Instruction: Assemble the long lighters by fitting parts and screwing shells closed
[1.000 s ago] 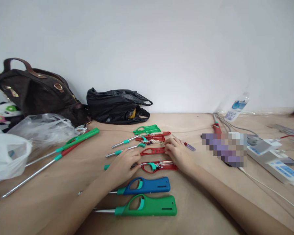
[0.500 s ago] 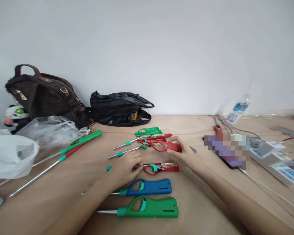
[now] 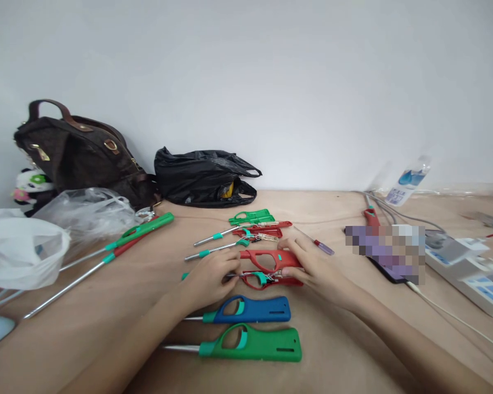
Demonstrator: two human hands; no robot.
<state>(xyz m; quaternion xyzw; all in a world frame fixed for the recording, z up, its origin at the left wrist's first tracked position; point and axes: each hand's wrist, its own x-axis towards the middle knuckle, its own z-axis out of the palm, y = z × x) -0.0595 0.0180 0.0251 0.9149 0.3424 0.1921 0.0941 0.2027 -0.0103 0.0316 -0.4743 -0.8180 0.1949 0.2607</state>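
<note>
My right hand (image 3: pixel 308 264) grips a red handle-shell half (image 3: pixel 276 258) by its right end, just above an opened red gas lighter (image 3: pixel 267 280). That lower lighter shows its teal trigger and wires, partly under my fingers. My left hand (image 3: pixel 213 273) is pinched round the lighter's rod at its left; the fingertips are partly hidden. Nearer me lie a closed blue lighter (image 3: pixel 267 310) and a closed green lighter (image 3: pixel 271 345). Farther away are metal rods (image 3: pixel 205 253) with teal collars, loose inner parts, red shell pieces and a green shell piece (image 3: pixel 258 216).
A screwdriver (image 3: pixel 324 247) lies right of my right hand. Farther right are a phone (image 3: pixel 388 268), power strip (image 3: pixel 456 273), cables and a bottle (image 3: pixel 408 180). Along the left and back stand plastic bags (image 3: pixel 201 178), a dark backpack (image 3: pixel 86 158) and more long lighters (image 3: pixel 148 229).
My right hand has brought the red shell half toward me, from the parts behind to above the opened red lighter. The screwdriver has come into fuller view. My left hand keeps its hold.
</note>
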